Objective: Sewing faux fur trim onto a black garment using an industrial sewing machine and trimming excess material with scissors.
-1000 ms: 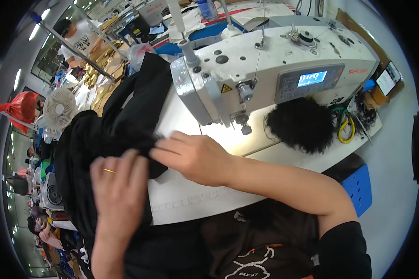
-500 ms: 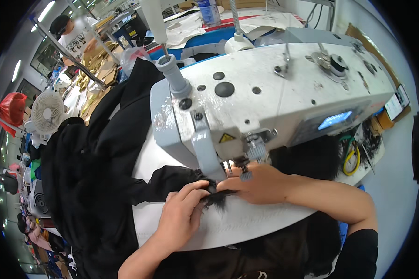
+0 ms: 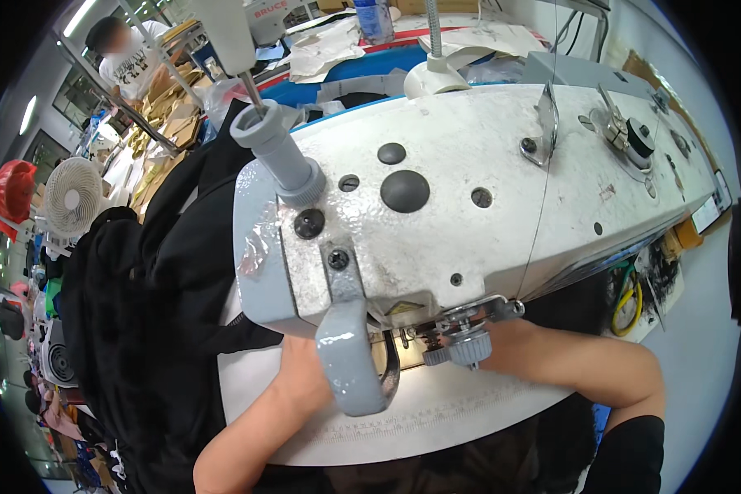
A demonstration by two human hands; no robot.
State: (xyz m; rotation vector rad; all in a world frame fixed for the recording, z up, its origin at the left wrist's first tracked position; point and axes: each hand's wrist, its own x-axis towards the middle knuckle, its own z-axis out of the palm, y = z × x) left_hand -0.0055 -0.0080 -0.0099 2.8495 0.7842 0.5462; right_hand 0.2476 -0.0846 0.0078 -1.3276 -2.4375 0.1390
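Note:
A white sewing machine (image 3: 486, 222) fills the middle of the view, and its head covers the sewing spot. My left hand (image 3: 303, 369) reaches in behind the grey lever (image 3: 342, 354) at the machine's front; its fingers are hidden. On the other side, my right hand (image 3: 510, 347) goes under the arm behind the thread tension knob (image 3: 471, 347), with its fingers out of sight too. A black garment (image 3: 148, 305) hangs over the table's left side, and a narrow part of it (image 3: 251, 336) runs toward my left hand. Whether either hand holds cloth cannot be seen.
Yellow-handled scissors (image 3: 628, 311) lie at the right by dark fluff. More black material (image 3: 469, 449) lies below the white table edge (image 3: 370, 453). A white fan (image 3: 72, 196) and a red bag (image 3: 8, 193) are at the far left. Another person (image 3: 132, 62) stands at the back left.
The view has moved closer over the machine, whose head now hides my fingers and the furry cloth piece. The grey lever and the needle area's metal plate show more plainly.

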